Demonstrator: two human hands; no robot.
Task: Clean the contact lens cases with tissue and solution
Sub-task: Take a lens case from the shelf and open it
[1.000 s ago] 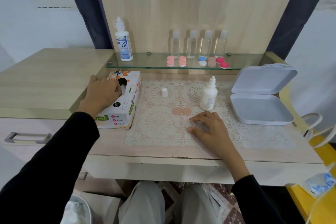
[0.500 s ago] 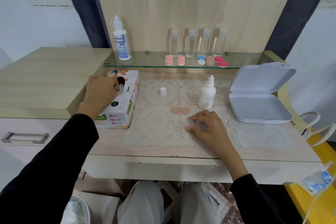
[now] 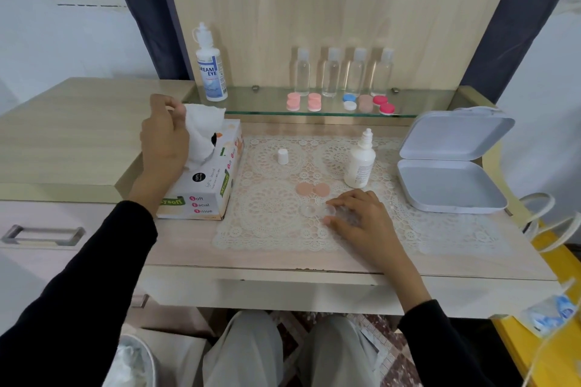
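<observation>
My left hand point(image 3: 165, 138) pinches a white tissue point(image 3: 201, 129) and holds it raised out of the tissue box point(image 3: 204, 188) at the left. My right hand point(image 3: 358, 217) rests on the lace mat, its fingers curled round a clear contact lens case point(image 3: 317, 209). Two peach caps point(image 3: 312, 189) lie just behind the case. A small white solution bottle point(image 3: 360, 163) stands uncapped behind my right hand, and its white cap point(image 3: 282, 156) stands on the mat to the left.
An open grey box point(image 3: 449, 185) sits at the right. On the glass shelf point(image 3: 270, 108) stand a large solution bottle point(image 3: 210, 72), several clear bottles point(image 3: 342, 72) and coloured lens cases point(image 3: 339, 103). A bin point(image 3: 132, 361) is below left.
My left hand has lifted from the top of the tissue box, drawing a tissue up out of it. My right hand has stayed on the clear case.
</observation>
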